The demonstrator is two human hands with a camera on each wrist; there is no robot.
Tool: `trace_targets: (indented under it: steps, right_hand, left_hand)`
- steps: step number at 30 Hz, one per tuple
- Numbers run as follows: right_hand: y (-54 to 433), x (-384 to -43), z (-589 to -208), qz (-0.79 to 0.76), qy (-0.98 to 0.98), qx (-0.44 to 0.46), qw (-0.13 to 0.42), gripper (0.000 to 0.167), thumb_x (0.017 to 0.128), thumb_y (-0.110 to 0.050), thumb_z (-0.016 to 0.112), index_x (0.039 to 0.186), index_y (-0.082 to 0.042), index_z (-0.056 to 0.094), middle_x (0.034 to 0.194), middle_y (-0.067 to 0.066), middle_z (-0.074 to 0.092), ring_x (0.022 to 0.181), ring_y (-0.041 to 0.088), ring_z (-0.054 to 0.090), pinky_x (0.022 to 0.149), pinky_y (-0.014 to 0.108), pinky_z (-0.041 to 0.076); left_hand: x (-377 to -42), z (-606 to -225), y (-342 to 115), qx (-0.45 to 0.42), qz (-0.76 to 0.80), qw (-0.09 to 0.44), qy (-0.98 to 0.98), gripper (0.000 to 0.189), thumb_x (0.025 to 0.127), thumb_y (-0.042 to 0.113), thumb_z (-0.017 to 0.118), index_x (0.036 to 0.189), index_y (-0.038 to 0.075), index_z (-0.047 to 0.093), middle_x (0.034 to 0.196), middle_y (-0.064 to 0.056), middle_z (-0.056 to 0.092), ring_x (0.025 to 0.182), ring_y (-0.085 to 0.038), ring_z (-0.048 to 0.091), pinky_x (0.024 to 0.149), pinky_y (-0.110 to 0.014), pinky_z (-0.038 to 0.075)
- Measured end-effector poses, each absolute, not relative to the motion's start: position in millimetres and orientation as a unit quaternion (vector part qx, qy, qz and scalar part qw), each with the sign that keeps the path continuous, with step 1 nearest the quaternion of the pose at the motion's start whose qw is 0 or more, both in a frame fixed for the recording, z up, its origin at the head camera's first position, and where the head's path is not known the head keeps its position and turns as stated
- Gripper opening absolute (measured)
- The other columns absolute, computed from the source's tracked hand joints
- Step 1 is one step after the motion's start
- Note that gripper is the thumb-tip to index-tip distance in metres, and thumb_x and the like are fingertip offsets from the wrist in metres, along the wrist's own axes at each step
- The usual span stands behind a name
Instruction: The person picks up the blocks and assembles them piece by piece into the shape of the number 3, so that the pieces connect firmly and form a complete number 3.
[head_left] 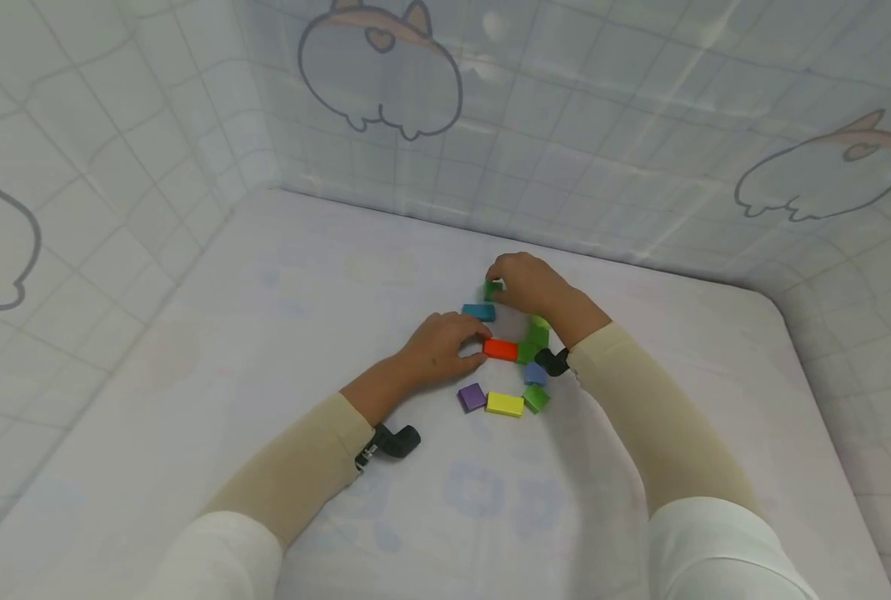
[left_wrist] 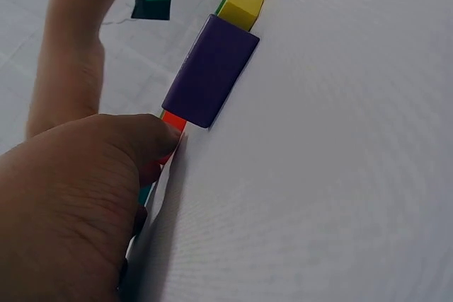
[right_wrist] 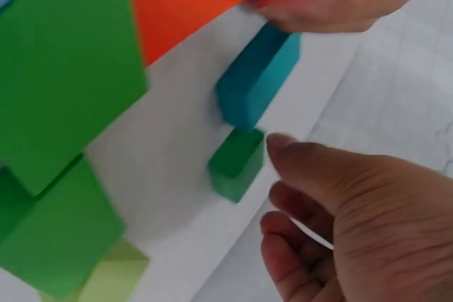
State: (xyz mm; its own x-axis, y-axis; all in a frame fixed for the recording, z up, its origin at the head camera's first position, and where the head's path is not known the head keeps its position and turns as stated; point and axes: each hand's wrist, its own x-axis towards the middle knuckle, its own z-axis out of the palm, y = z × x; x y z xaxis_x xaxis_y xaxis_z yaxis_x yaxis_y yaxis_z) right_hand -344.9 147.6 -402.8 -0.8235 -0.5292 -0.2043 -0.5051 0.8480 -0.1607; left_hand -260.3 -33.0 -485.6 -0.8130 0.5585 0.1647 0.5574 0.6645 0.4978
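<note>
In the head view my left hand (head_left: 432, 350) has its thumb and a finger at the left end of a red block (head_left: 501, 349), pinching it. The left wrist view shows that thumb against the red block's edge (left_wrist: 174, 122). Farther back, my right hand (head_left: 529, 285) is at a small dark green block (head_left: 493, 289). From the right wrist, the thumb and loosely bent fingers stand just beside this green block (right_wrist: 237, 166), with a narrow gap. A teal block (head_left: 478, 312) lies between the hands, one end near the green block.
Green blocks (head_left: 538, 336) adjoin the red block's right end, with a light green one (head_left: 538, 321) behind. Nearer lie a blue block (head_left: 534, 373), a green block (head_left: 536, 398), a yellow block (head_left: 505, 404) and a purple block (head_left: 472, 397). A patterned wall (head_left: 565, 150) borders the white surface.
</note>
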Motion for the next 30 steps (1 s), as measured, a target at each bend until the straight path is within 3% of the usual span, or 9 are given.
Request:
trace_targets:
  steps: [9,18,30]
  right_hand:
    - [126,-328,-398,-0.028,0.931,-0.305,0.197,0.028,0.094,-0.02,0.069,0.12,-0.011,0.072,0.12,0.004,0.068,0.112,0.023,0.061,0.103,0.039,0.048]
    - [130,-327,-402,-0.015,0.936,-0.297,0.189,0.022,0.093,-0.022,0.07,0.111,-0.01,0.075,0.106,0.002,0.072,0.098,0.021,0.063,0.097,0.037,0.052]
    - [145,-331,-402,-0.018,0.941,-0.277,0.194,0.025,0.09,-0.021,0.074,0.112,-0.009,0.074,0.108,0.004,0.071,0.096,0.021,0.063,0.092,0.038,0.054]
  left_hand:
    - [-261,-485,-32,0.313,0.28,-0.003,0.908,0.032,0.091,0.031,0.071,0.12,0.018,0.067,0.114,0.009,0.069,0.107,-0.009,0.06,0.093,-0.032,0.047]
    - [-263,-485,-29,0.308,0.285,-0.002,0.908,0.03,0.091,0.031,0.071,0.118,0.02,0.067,0.112,0.011,0.069,0.102,-0.007,0.06,0.092,-0.03,0.047]
    - [-266,-487,-32,0.307,0.29,0.005,0.906,0.034,0.091,0.03,0.072,0.124,0.021,0.066,0.117,0.011,0.068,0.108,-0.009,0.059,0.094,-0.034,0.046]
